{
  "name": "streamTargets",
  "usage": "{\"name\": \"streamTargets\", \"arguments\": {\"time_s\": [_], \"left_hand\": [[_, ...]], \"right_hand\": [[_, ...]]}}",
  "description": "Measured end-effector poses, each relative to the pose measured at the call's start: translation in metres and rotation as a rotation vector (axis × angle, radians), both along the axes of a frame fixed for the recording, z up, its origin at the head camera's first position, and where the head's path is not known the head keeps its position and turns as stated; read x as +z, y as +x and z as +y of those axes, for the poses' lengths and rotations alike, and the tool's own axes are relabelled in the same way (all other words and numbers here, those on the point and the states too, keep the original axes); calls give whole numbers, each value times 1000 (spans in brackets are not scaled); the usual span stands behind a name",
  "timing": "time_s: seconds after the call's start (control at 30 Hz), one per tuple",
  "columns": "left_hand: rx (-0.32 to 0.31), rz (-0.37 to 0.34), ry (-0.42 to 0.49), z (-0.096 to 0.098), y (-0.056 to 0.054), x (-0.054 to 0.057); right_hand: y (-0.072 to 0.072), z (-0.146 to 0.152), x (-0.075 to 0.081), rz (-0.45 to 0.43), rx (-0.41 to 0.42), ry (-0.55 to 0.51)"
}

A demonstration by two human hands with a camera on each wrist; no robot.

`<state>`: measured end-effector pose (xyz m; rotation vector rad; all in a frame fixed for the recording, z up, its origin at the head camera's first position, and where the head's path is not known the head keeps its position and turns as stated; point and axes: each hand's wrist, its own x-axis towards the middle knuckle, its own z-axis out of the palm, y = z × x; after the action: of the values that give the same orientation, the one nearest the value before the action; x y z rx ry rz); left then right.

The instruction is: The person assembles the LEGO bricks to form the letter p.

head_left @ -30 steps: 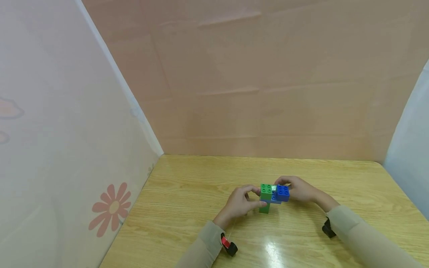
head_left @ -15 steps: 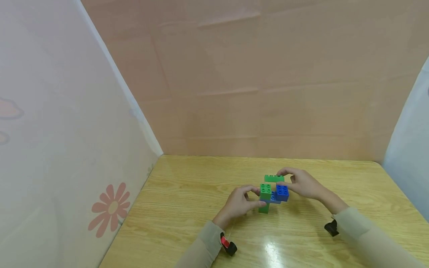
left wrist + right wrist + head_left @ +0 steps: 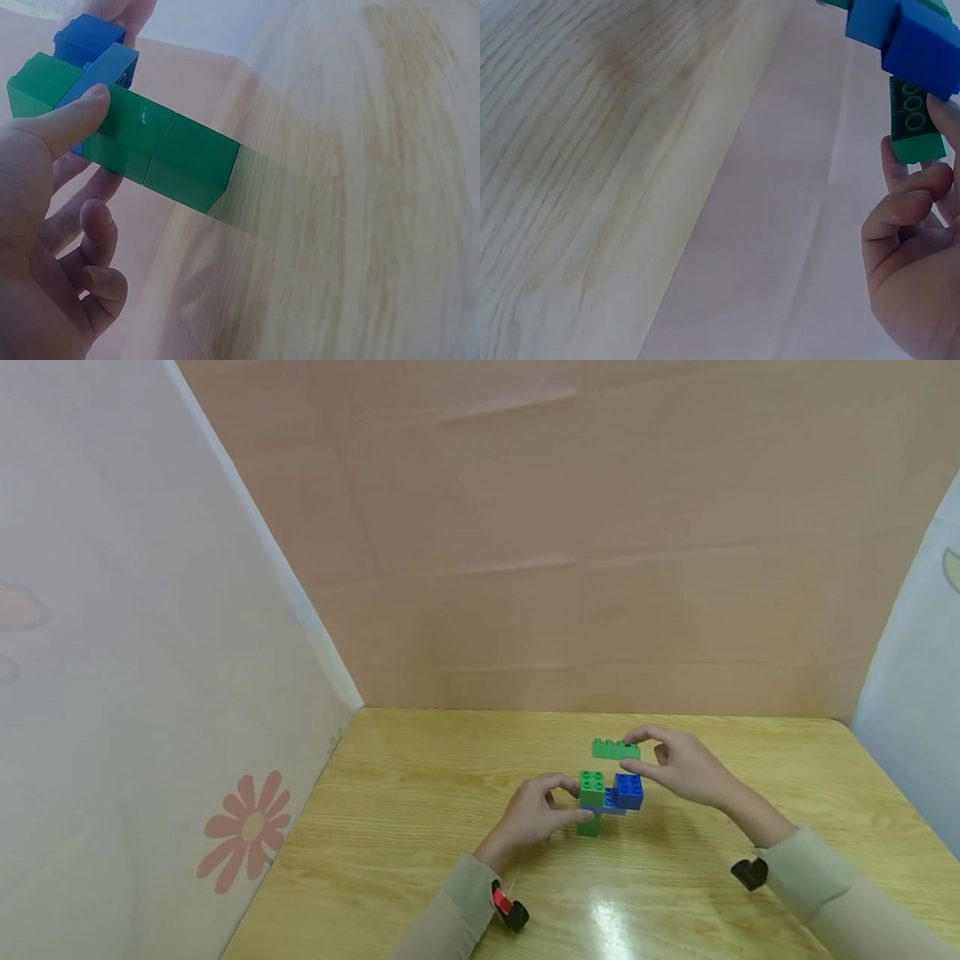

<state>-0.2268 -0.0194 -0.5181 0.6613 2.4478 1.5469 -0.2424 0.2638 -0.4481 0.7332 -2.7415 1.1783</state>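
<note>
My left hand (image 3: 528, 814) pinches a small assembly of toy building blocks between thumb and fingers. A green block (image 3: 592, 787) tops it, over a light blue brick (image 3: 611, 802) that juts right and carries a dark blue block (image 3: 628, 792). In the left wrist view, stacked green blocks (image 3: 161, 150) form the lower part, just above or on the tabletop; I cannot tell which. My right hand (image 3: 686, 767) pinches a long green brick (image 3: 609, 749) by its right end, apart from the assembly and beyond it. Its hollow underside (image 3: 911, 112) shows in the right wrist view.
The wooden table (image 3: 420, 760) has a far edge against a brown-pink backdrop (image 3: 480, 568). A pale sheet with a red flower (image 3: 247, 827) stands along the left side, and another pale sheet (image 3: 915, 660) along the right.
The right hand has risen and drawn back from behind the assembly, bringing the long green brick into view, farther from the blocks. The left hand stays in place on the assembly.
</note>
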Motion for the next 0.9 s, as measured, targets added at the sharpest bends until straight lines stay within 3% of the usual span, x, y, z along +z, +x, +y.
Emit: {"name": "streamTargets", "arguments": {"time_s": [0.4,0.67,0.9], "left_hand": [[-12,18,17,-1,3,5],[-23,39,16,-1,1,3],[-33,45,19,-2,0,1]], "right_hand": [[15,-8,26,-25,-14,-98],[22,-13,25,-36,38,-188],[28,-18,18,-38,77,-204]]}}
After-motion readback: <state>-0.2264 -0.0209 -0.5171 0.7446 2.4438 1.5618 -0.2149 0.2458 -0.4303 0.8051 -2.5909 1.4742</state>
